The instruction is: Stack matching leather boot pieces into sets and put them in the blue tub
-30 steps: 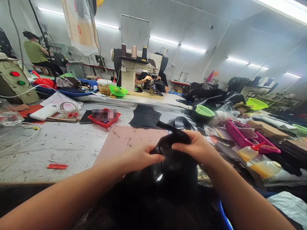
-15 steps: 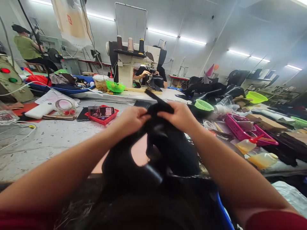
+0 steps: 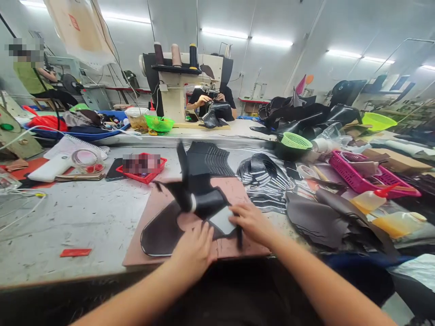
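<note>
A black leather piece point(image 3: 159, 228), cut in curves like a boot upper, lies on a pink board point(image 3: 136, 249) before me. Part of it is folded up and blurred by motion, with a narrow flap pointing away from me. A pale grey patch point(image 3: 221, 221) shows on its right part. My left hand point(image 3: 193, 246) rests on the near edge of the leather, fingers laid out flat. At the right edge, beside the grey patch, my right hand point(image 3: 249, 222) has its fingers bent round the leather; a dark strip hangs below them.
Stacked black pieces point(image 3: 207, 158) and striped black-and-white pieces point(image 3: 265, 181) lie behind the board. Brown leather sheets point(image 3: 319, 222), a magenta basket point(image 3: 374, 181) and glue bottles point(image 3: 367, 199) are at right. A red basket point(image 3: 142, 168) stands at left. Across the bench, a co-worker sits behind a sewing machine point(image 3: 176, 90).
Both hands have come down from holding the black leather up in front of me. The leather now lies on the board, and my left hand has flattened on it.
</note>
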Demonstrator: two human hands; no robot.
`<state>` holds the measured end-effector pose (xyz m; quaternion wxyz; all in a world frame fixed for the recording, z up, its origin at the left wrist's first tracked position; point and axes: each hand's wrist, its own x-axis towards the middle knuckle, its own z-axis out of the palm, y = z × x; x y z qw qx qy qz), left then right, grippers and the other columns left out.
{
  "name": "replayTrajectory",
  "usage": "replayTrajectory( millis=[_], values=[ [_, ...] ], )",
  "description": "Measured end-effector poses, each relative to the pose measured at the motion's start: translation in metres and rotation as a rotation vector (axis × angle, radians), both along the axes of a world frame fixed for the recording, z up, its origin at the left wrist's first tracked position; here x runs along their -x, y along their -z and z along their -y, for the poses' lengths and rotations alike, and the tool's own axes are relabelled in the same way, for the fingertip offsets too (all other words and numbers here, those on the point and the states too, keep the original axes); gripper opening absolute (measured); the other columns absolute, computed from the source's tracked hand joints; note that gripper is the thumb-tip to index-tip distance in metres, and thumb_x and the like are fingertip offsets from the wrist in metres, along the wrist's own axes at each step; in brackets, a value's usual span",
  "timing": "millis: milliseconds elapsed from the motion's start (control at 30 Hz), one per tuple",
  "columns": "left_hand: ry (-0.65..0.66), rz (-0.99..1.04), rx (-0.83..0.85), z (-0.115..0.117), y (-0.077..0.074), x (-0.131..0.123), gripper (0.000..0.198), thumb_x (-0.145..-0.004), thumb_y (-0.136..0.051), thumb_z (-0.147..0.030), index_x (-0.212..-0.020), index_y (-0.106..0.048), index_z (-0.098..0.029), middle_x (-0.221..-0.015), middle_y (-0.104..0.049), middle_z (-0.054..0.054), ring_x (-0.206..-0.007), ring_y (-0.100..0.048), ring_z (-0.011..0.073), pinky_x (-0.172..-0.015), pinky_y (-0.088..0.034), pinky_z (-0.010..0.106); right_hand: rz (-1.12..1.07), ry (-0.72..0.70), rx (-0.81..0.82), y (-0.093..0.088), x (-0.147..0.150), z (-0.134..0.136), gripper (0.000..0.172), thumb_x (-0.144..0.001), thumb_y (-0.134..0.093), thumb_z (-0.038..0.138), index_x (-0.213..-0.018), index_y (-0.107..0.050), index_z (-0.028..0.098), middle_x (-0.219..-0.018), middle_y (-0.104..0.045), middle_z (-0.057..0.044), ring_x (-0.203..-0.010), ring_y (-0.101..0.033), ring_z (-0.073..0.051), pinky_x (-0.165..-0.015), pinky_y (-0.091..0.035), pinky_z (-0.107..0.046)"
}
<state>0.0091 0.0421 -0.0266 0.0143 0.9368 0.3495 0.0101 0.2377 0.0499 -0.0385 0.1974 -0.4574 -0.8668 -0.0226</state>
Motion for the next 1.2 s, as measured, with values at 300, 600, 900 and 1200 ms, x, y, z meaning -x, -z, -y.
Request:
replayTrajectory(
  millis=[300, 600, 900, 1200],
  values=[
    [0.081, 0.129, 0.173, -0.015, 0.017, 0.009, 0.061, -0.076, -0.061, -0.036, -0.127, -0.046, -0.007, -0.132, -0.045, 0.020, -0.123, -0.043, 0.0312, -0.102, -0.036, 0.045, -0.127, 0.014, 0.354, 0.015, 0.066, 0.023, 0.058, -0.086, -0.043, 0.038, -0.135, -0.039, 0.006, -0.138, -0.039, -0.019, -0.128, -0.036, -0.028, -0.104, -0.034, -0.047],
    [-0.029, 0.025, 0.140, -0.054, 0.021, 0.099, 0.053, -0.082, -0.051, -0.049, -0.129, -0.046, -0.024, -0.141, -0.034, 0.009, -0.131, -0.030, 0.0309, -0.104, -0.030, 0.050, -0.228, -0.029, 0.582, 0.016, 0.062, 0.011, 0.059, -0.080, -0.057, 0.040, -0.131, -0.046, 0.012, -0.139, -0.038, -0.015, -0.129, -0.035, -0.028, -0.107, -0.029, -0.044],
    [-0.047, -0.001, 0.007, -0.015, 0.020, 0.055, 0.036, -0.088, -0.041, -0.021, -0.122, -0.052, -0.016, -0.134, -0.046, 0.012, -0.109, -0.055, 0.0239, -0.090, -0.048, 0.037, -0.707, 0.514, 0.611, -0.008, 0.049, -0.088, 0.038, -0.070, -0.056, 0.016, -0.108, -0.058, 0.016, -0.085, -0.067, -0.009, -0.069, -0.063, -0.022, -0.065, -0.050, -0.035],
    [0.134, 0.026, -0.069, -0.068, 0.035, 0.068, 0.043, -0.085, -0.051, -0.036, -0.124, -0.047, -0.018, -0.140, -0.035, 0.016, -0.127, -0.038, 0.0288, -0.100, -0.039, 0.042, -1.241, 0.381, 0.642, -0.006, 0.037, -0.088, 0.017, -0.054, -0.062, 0.018, -0.070, -0.058, 0.020, -0.055, -0.056, 0.003, -0.050, -0.054, -0.013, -0.046, -0.043, -0.024]
  ],
)
